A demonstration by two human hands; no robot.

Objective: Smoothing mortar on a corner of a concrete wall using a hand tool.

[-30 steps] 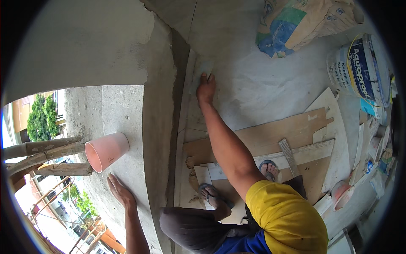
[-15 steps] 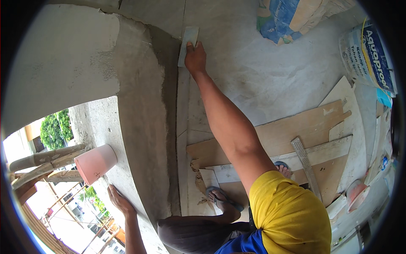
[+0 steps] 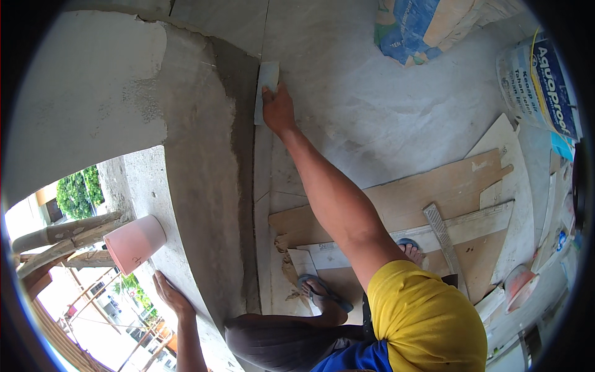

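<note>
Open grey floor (image 3: 378, 130) flanks the right hand (image 3: 277, 110) gripping a pale rectangular plate (image 3: 268, 74); left hand (image 3: 173, 295) lies unclenched along the grey concrete ledge (image 3: 174, 257) edge.

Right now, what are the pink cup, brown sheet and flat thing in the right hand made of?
Pink cup: probably plastic, smooth with thin walls. Brown sheet: likely cardboard, matte with ragged edges. Flat thing in the right hand: thin, pale, smooth; metal or plastic, I can't tell.
</note>
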